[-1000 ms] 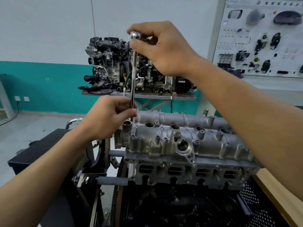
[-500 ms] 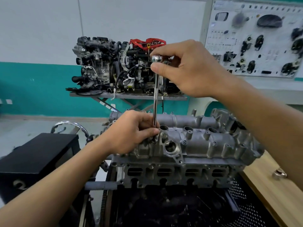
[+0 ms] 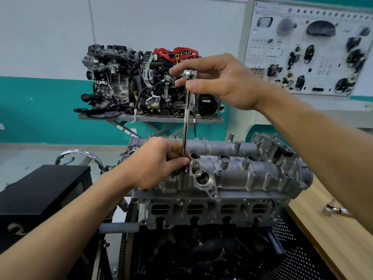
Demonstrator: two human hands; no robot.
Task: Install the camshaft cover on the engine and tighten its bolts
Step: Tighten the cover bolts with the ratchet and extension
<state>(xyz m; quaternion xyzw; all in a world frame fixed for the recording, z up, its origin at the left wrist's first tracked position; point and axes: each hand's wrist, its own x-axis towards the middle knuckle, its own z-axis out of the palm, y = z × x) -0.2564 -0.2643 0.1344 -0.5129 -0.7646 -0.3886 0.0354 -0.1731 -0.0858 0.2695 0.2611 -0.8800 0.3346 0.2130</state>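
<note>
The right hand [image 3: 220, 81] pinches the shiny top of a slim, knurled chrome rod [image 3: 186, 122] standing upright. The left hand [image 3: 159, 162] curls round its foot on the rough grey cast cover [image 3: 242, 170], seated atop the engine [image 3: 201, 215].

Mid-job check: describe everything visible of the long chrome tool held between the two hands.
The chrome tool is a slim, shiny metal rod with a knurled band below a wider head. It stands almost upright, top leaning slightly right. The right hand pinches the head; the left hand grips its lower end, hiding the tip, over the left part of the grey camshaft cover.
</note>
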